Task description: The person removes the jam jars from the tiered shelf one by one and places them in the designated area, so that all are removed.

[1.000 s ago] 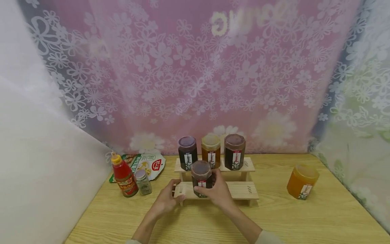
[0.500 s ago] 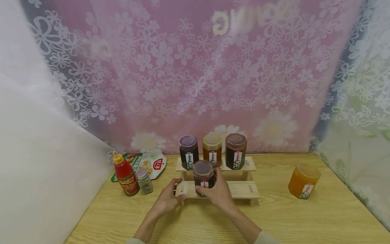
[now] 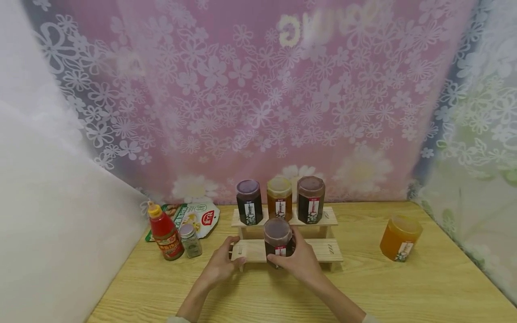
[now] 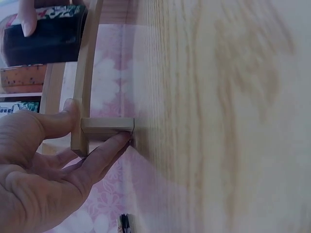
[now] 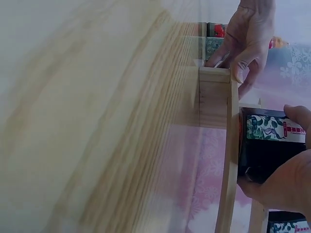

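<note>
Finding a red bottle (image 3: 166,235) with a yellow top standing near the left edge of the desk (image 3: 404,298). Noticing a green-and-white packet (image 3: 207,218) lying behind it, toward the far left corner, and a small clear jar (image 3: 192,246) with a grey lid just to its right. Gripping the left end of the wooden rack (image 3: 252,252) with the left hand (image 3: 220,265) — pressing the thumb on top of the lower step and bending the other fingers beneath, by the leg. Seeing on the upper step, left to right, a purple-lidded jar (image 3: 248,204), a yellow-lidded jar (image 3: 278,197) and a brown-lidded jar (image 3: 309,201). Seeing also a pink flowered cloth (image 3: 250,103) hanging behind the far edge of the desk. Holding the front dark jar (image 3: 277,238) upright near the middle of the lower step with the right hand (image 3: 300,260) — curling the fingers round its sides and crossing its front with the thumb. Not making out for sure whether resting fully on the wood. Seeing lastly an orange jar (image 3: 397,233) standing near the right edge of the desk, well apart from the rack.
</note>
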The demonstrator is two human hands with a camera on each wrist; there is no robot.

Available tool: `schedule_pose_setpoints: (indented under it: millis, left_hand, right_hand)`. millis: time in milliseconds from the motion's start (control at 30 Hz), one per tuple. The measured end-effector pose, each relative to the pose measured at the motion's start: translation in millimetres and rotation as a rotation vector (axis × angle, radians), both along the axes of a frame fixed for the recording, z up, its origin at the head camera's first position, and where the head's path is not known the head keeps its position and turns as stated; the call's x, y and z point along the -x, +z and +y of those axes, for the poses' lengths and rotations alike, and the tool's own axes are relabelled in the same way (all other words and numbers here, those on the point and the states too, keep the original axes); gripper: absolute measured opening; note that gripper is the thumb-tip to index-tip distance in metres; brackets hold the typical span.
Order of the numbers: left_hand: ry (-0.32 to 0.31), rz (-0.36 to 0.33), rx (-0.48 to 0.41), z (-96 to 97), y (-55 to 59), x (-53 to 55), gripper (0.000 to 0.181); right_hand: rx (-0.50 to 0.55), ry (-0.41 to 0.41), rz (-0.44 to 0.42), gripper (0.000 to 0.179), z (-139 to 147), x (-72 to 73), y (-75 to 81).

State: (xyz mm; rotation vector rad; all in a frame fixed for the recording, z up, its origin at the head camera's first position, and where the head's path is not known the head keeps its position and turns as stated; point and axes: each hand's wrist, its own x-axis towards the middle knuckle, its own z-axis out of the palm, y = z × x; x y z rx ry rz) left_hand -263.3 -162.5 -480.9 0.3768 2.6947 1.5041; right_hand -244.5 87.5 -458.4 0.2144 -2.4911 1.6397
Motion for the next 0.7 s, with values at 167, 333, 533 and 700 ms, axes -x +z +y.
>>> schedule_pose_setpoints:
  millis: [167, 333, 533, 700]
  left_hand:
    - [0.015, -0.015, 0.019, 2.6, 1.0, -0.1, 0.058]
    - [0.010, -0.026, 0.016, 5.6, 3.1, 0.1, 0.059]
    - [-0.006, -0.040, -0.008, 6.1, 1.2, 0.1, 0.061]
    - [0.005, -0.040, -0.006, 2.2, -1.0, -0.9, 0.061]
  right_hand:
    - [0.018, 0.027, -0.030, 0.092, 16, -6.5, 2.1]
    - [0.080, 0.028, -0.088, 0.094, 33, -16.1, 6.0]
    - [0.181, 0.080, -0.128, 0.087, 55, -24.9, 8.8]
    - [0.179, 0.105, -0.142, 0.083, 72, -27.6, 11.6]
